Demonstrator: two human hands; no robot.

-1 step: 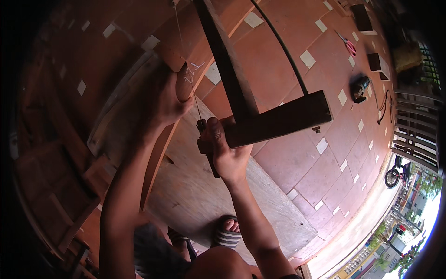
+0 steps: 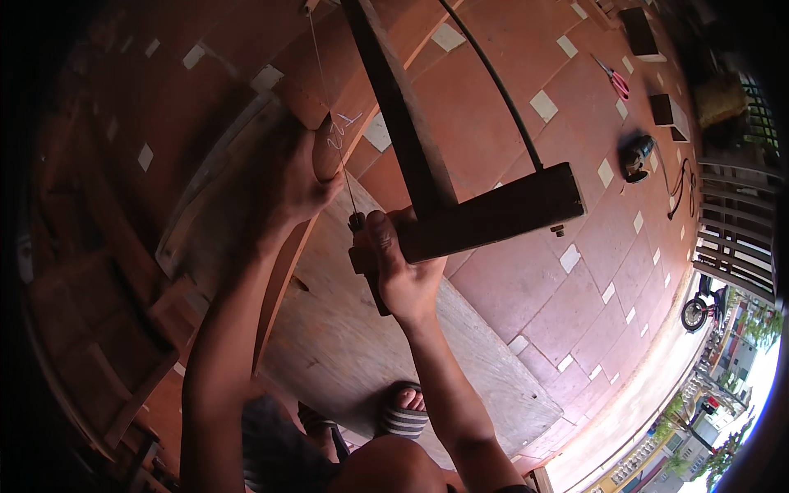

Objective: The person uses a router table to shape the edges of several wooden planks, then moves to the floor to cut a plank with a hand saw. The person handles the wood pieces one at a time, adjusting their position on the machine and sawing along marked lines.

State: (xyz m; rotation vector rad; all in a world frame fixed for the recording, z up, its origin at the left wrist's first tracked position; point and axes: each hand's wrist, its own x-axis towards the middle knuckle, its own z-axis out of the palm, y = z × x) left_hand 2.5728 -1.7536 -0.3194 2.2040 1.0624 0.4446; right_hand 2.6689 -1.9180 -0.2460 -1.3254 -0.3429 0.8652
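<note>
My right hand [image 2: 407, 275] is wrapped round the near end of a wooden frame saw [image 2: 493, 215], beside its small handle. The saw's long middle bar [image 2: 403, 107] runs away from me, with a dark tension line to its right. On the left side its thin blade [image 2: 320, 70] crosses a reddish-brown curved board [image 2: 357, 90] with white marks; how deep it sits I cannot tell. My left hand [image 2: 300, 185] grips that board close beside the blade, its fingers partly hidden in shadow.
Under the board lies a grey wooden plank [image 2: 378, 345], my sandalled foot [image 2: 403, 415] on it. Pink-handled scissors [image 2: 618, 84], a power tool [image 2: 637, 158] with a cord, and wood blocks [image 2: 670, 117] lie on the tiled floor at right. Wooden furniture parts [image 2: 99, 329] stand at left.
The saw's near end has shifted very slightly left, with my right hand still on it. My left forearm has moved a little to the right; its grip looks the same.
</note>
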